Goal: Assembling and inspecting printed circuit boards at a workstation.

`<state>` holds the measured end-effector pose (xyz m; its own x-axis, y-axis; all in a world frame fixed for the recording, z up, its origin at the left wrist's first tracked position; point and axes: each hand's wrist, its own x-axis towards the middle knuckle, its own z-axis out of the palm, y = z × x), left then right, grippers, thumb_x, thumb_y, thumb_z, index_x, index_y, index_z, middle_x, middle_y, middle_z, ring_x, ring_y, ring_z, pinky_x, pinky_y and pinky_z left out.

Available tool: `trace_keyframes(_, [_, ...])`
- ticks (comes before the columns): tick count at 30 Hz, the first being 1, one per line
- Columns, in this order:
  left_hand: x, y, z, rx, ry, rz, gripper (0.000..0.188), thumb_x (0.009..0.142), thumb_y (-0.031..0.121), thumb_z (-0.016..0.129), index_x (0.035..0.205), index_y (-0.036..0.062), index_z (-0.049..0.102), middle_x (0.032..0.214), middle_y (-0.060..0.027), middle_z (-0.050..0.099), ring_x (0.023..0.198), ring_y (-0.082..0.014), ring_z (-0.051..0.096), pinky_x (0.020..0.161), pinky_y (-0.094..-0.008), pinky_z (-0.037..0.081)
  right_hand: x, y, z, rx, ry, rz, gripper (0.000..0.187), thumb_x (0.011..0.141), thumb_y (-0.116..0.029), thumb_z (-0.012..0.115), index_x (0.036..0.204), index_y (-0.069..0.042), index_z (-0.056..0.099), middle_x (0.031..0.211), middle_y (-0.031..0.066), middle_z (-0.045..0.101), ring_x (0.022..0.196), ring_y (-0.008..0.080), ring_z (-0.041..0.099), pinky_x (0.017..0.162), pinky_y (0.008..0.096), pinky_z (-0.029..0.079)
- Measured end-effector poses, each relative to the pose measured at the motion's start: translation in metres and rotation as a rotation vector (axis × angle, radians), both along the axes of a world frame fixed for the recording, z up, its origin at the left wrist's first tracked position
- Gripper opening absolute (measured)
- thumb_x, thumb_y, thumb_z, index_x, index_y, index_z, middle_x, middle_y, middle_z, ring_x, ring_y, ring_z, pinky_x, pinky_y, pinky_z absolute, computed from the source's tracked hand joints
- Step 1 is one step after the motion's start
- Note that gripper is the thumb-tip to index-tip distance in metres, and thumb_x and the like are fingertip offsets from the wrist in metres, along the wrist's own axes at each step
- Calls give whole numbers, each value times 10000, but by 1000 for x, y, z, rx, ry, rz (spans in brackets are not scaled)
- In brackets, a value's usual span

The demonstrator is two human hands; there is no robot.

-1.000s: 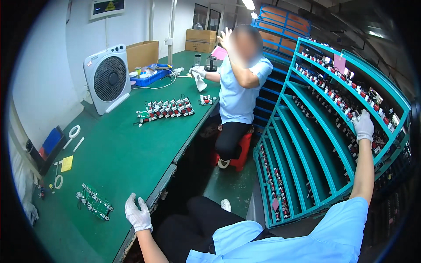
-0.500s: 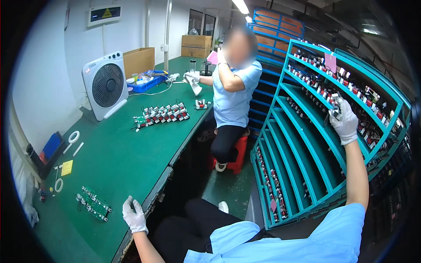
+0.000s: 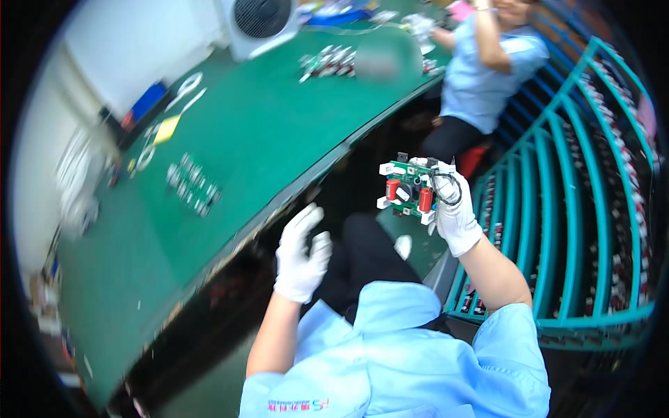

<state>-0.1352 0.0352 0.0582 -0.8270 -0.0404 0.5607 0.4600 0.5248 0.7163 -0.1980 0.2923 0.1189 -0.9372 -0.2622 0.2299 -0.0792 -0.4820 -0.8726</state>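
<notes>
A green circuit board with red parts, white connectors and a looped black wire is gripped at its right side by my gloved right hand. It hangs in front of me, between the table edge and the teal rack. My gloved left hand is raised near the table's front edge, fingers apart, holding nothing. Several small green boards with white parts lie together on the green table, beyond my left hand. The view is blurred by motion.
The teal slotted rack, loaded with boards, stands close on my right. A co-worker in a light blue shirt sits at the far table edge. More boards, a fan and a yellow note are on the table.
My right hand has come away from the rack with the circuit board and moved left in front of me. My left hand has lifted off the table edge. The view has tipped downward.
</notes>
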Motion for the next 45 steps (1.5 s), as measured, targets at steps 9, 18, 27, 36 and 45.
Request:
trace_keyframes(9, [51, 12, -13, 92, 22, 227, 477, 815, 304, 632, 1209, 53, 538, 1327, -270, 404, 1218, -416, 423, 1020, -464, 332, 54, -86, -60, -223, -607, 193, 495, 840, -397, 626, 1133, -4, 553, 1033, 124, 620, 864, 216, 638, 714, 339, 554])
trace_keyframes(18, [48, 36, -12, -197, -132, -58, 656, 749, 493, 620, 1242, 70, 531, 1355, -260, 371, 1273, -437, 342, 1045, -495, 280, 62, -66, -85, 924, 489, -375, 426, 726, -240, 731, 1044, 3, 584, 933, 149, 622, 809, 293, 634, 704, 341, 526])
trace_keyframes(27, [52, 45, -32, -115, -152, -118, 662, 883, 470, 385, 1317, -31, 392, 1344, -254, 396, 1266, -419, 368, 1050, -474, 284, 61, -66, -92, 933, 546, -430, 404, 710, -256, 735, 986, -9, 572, 886, 138, 622, 714, 294, 636, 593, 338, 536])
trace_keyframes(36, [55, 46, -39, -68, -112, -163, 746, 878, 558, 352, 1321, -42, 381, 1319, -247, 429, 1262, -418, 381, 1046, -464, 296, 63, -63, -93, 898, 520, -362, 404, 711, -242, 727, 998, -3, 573, 888, 141, 621, 759, 309, 629, 639, 358, 529])
trace_keyframes(45, [60, 36, -34, 37, -25, -1, 882, 821, 653, 433, 1353, -44, 340, 1360, -298, 342, 1292, -418, 332, 1055, -443, 286, 65, -58, -93, 174, -474, 198, 375, 847, -311, 616, 1051, 4, 606, 962, 66, 640, 854, 149, 621, 722, 301, 517])
